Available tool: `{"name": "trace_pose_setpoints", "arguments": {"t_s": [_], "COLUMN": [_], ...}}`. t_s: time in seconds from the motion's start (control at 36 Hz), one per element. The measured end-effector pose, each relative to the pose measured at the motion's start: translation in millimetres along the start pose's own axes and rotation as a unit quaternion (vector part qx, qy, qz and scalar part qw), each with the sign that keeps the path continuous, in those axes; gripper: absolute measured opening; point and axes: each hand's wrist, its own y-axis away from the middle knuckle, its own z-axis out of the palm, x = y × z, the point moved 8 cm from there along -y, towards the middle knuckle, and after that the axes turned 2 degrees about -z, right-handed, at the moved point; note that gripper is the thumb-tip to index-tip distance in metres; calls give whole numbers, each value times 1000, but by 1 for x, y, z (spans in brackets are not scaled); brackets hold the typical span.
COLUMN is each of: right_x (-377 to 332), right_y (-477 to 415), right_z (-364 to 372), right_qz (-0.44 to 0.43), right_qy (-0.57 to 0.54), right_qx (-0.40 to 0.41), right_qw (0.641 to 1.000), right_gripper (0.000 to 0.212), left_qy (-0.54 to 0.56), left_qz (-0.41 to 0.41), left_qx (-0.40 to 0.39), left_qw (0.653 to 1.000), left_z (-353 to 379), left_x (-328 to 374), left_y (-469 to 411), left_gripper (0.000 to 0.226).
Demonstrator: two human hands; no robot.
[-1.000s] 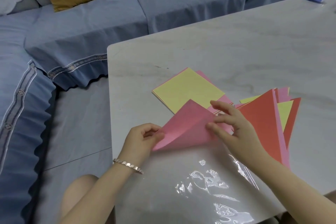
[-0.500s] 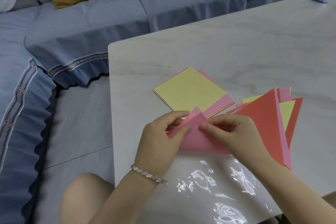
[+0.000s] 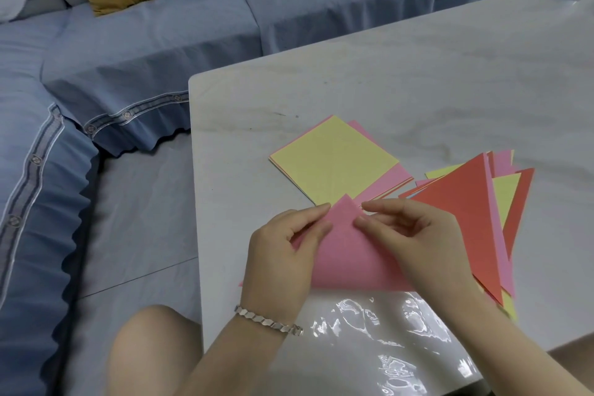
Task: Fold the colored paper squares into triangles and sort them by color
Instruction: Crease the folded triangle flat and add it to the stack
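Pink paper, folded into a triangle w/ tip pointing away, lies on the counter btwn both hands. L hand pinches its left edge, thumb + index curled on it. R hand pinches the right edge near the tip. Yellow-topped stack of squares sits just beyond the fingertips. Pile of triangles, red on top, lies just right of R hand, forearm overlapping it. Clear plastic lies under the wrists.
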Motion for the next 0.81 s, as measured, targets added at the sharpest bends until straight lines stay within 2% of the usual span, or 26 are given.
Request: {"name": "trace_pose_setpoints", "arguments": {"t_s": [0.25, 0.5, 0.67, 0.81], "right_x": [-5, -6, -4, 3], "right_y": [1, 2, 0, -1], "right_z": [-4, -1, -1, -1], "right_qz": [-24, -33, -33, -10], "right_qy": [44, 31, 36, 46], "right_qx": [5, -7, -7, -12], "right_qw": [999, 999, 999, 999], "right_gripper": [25, 24, 28, 19], "left_qy": [4, -31, -22, -9], "left_qz": [13, 64, 63, 51], "left_qx": [1, 15, 11, 1], "left_qw": [1000, 997, 998, 999], "left_z": [1, 0, 1, 3], "left_x": [3, 12, 11, 10], "left_y": [2, 5, 4, 5], "left_gripper": [24, 27, 27, 29]}}
